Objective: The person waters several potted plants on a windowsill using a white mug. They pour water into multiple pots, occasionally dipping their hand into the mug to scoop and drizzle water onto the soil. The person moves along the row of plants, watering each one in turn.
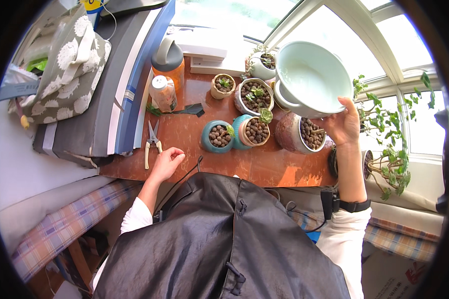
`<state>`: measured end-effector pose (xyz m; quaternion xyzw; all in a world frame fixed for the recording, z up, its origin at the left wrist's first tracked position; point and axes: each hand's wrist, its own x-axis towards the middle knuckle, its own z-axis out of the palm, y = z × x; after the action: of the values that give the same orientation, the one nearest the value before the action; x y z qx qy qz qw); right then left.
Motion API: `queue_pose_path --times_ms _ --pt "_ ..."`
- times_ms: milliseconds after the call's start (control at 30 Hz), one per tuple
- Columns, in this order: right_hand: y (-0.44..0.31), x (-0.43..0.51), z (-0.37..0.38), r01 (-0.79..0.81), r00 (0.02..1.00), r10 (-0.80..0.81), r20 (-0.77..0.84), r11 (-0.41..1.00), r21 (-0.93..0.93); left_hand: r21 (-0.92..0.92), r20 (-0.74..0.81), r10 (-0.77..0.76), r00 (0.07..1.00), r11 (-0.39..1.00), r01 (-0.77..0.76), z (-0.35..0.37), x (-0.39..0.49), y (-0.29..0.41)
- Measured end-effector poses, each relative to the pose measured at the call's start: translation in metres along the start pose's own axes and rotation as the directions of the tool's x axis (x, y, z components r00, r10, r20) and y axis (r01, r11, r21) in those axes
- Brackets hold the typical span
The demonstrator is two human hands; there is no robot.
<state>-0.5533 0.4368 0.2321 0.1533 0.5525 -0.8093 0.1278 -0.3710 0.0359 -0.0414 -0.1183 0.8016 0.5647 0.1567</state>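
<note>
My right hand (340, 123) grips a pale mint basin (310, 74) by its near right rim, thumb on the edge. The basin is tilted and raised over the pots at the window, and its inside looks wet. Below it a speckled red-brown pot (290, 132) filled with round clay pebbles lies tipped toward me. My left hand (167, 162) rests by the table's front edge with its fingers curled together and nothing visible in them. Close beside it lie pruning shears (153, 142) with cream handles, blades apart and pointing away.
Potted succulents stand mid-table: a teal pot (205, 138), a pink-rimmed pot (243, 130), a white pot (239, 99) and a small beige pot (219, 93). An orange bottle (177, 76) and a clear bottle (164, 97) stand beside box files (127, 101). A leafy plant (389, 157) spreads at right.
</note>
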Motion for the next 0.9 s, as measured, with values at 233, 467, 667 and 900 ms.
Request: queue_pose_path --times_ms 233,467,667,900 --pt "0.033 0.058 0.009 -0.048 0.999 0.049 0.019 0.997 -0.059 0.003 0.052 -0.033 0.998 0.999 0.033 -0.013 0.036 0.007" --pt "0.065 0.103 0.008 -0.109 0.994 0.104 -0.039 0.981 -0.160 -0.050 0.044 -0.087 0.995 0.995 0.090 -0.023 0.062 0.005" --pt "0.093 0.130 0.006 -0.025 0.999 0.021 -0.028 0.982 -0.188 -0.057 0.051 -0.109 0.993 0.992 0.112 -0.029 0.069 0.006" --pt "0.107 0.138 0.019 -0.039 0.999 0.034 -0.024 0.959 -0.281 -0.089 0.039 -0.111 0.993 0.989 0.115 -0.032 0.073 0.002"
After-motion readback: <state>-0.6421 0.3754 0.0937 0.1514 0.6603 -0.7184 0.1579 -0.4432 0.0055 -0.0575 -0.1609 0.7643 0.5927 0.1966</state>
